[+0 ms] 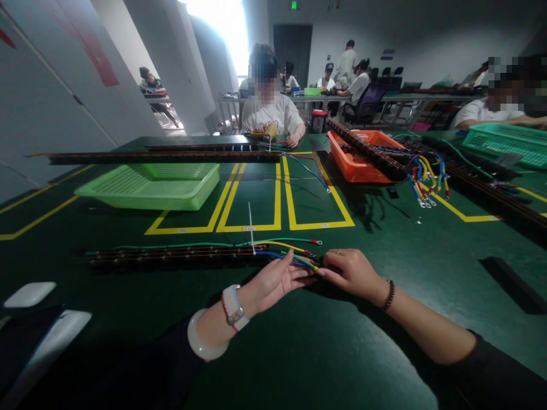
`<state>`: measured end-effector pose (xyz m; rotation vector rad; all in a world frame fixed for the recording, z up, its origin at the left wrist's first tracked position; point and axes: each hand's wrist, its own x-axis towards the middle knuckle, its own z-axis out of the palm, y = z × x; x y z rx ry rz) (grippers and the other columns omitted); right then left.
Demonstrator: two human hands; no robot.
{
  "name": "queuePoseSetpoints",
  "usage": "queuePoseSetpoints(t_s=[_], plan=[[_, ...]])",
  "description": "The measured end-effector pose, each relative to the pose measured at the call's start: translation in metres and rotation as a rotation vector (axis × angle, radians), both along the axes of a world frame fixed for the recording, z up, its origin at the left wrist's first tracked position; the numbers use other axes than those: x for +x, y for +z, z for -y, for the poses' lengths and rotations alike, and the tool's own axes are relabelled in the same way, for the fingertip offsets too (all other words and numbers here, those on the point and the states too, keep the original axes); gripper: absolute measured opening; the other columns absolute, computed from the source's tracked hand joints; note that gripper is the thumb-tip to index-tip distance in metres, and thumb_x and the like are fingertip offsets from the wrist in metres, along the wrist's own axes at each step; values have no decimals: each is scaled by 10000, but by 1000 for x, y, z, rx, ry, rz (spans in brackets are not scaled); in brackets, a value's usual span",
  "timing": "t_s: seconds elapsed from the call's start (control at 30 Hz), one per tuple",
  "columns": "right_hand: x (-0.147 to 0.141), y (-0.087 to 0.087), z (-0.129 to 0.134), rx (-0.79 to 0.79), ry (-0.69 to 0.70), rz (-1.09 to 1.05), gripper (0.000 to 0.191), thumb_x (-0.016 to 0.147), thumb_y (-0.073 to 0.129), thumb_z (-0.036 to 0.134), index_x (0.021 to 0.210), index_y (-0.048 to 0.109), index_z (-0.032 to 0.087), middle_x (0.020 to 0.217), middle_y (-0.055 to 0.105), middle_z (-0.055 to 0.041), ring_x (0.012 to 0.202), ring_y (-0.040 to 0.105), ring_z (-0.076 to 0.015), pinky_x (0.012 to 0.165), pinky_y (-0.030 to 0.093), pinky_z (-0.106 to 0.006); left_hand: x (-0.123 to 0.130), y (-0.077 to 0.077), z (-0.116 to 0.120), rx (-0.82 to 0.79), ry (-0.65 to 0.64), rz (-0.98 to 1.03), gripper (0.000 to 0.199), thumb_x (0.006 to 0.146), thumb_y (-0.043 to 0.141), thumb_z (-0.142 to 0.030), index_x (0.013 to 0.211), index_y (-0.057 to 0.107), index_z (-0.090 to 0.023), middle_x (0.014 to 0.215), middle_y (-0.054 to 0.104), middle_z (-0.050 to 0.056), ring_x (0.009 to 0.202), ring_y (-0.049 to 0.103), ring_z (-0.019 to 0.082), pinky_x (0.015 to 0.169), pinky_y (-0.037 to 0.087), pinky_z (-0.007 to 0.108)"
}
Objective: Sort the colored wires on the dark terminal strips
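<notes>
Green table [384, 353]: I see a black strip [171, 257] lying across it, coloured wires [277, 244] fanning from its right end.
Left hand [276, 283]: palm up, fingers loosely spread beneath the wires.
Right hand [354, 277]: curled at a yellow-sleeved wire end [316, 268]; I cannot tell whether it grips.

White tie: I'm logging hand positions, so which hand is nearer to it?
Left. The left hand is just right of the white tie, closer to the camera; the right hand is farther right, at the wire ends.
</notes>
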<state>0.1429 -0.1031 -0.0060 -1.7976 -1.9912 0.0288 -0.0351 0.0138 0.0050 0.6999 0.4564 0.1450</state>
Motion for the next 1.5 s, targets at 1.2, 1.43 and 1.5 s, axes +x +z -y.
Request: queuePoseSetpoints(t_s=[1.2, 1.43, 1.5], plan=[[-2, -1, -5, 140, -102, 279, 482, 921, 446, 443, 560, 535, 137, 571, 498, -52, 603, 370, -122, 627, 220, -305, -10, 2, 20, 209, 190, -48, 303, 921, 411, -405, 864, 508, -124, 798, 656, 105, 741, 639, 185, 722, 474, 336], [-12, 7, 3, 501, 294, 241, 266, 896, 528, 377, 975, 605, 135, 701, 543, -45, 651, 450, -130, 608, 339, -277, -7, 1, 19, 168, 222, -41, 280, 914, 447, -371, 861, 535, -110, 841, 652, 93, 820, 636, 173, 814, 477, 346], [-16, 5, 1, 491, 320, 269, 285, 890, 550, 306, 1108, 563, 123, 749, 564, -43, 690, 483, -130, 613, 367, -272, -7, 1, 19, 163, 214, -45, 285, 918, 442, -363, 899, 555, -103, 857, 655, 96, 830, 636, 176, 824, 478, 355]])
